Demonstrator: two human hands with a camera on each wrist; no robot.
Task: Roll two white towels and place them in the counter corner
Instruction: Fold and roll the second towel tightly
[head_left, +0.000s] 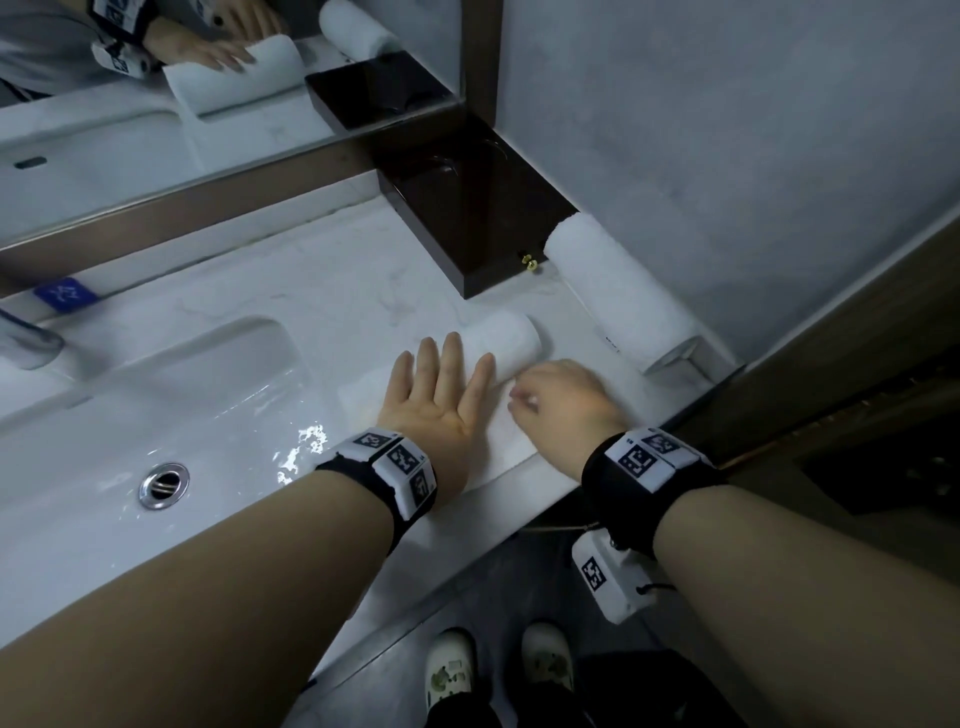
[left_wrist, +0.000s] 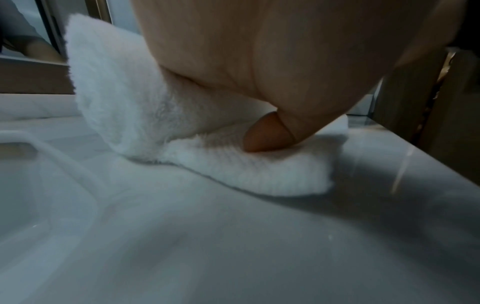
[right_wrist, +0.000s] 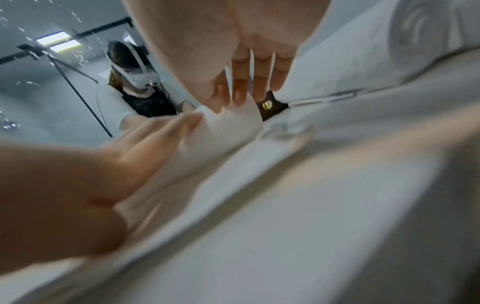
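One white towel (head_left: 621, 296) lies fully rolled along the right wall, beside the counter corner. A second white towel (head_left: 511, 338) is partly rolled in front of it, its flat tail spread toward the counter's front edge. My left hand (head_left: 441, 379) lies flat with straight fingers on the tail and against the roll (left_wrist: 116, 92); its thumb (left_wrist: 267, 133) presses the flat cloth. My right hand (head_left: 558, 397) sits just to the right, and its fingertips (right_wrist: 246, 90) press down on the roll (right_wrist: 228, 127).
The white marble counter (head_left: 311, 291) holds a wet sink basin (head_left: 156, 415) with a metal drain (head_left: 163, 484) and a faucet (head_left: 26, 343) at the left. A dark wooden box (head_left: 467, 208) fills the back corner under the mirror (head_left: 156, 78).
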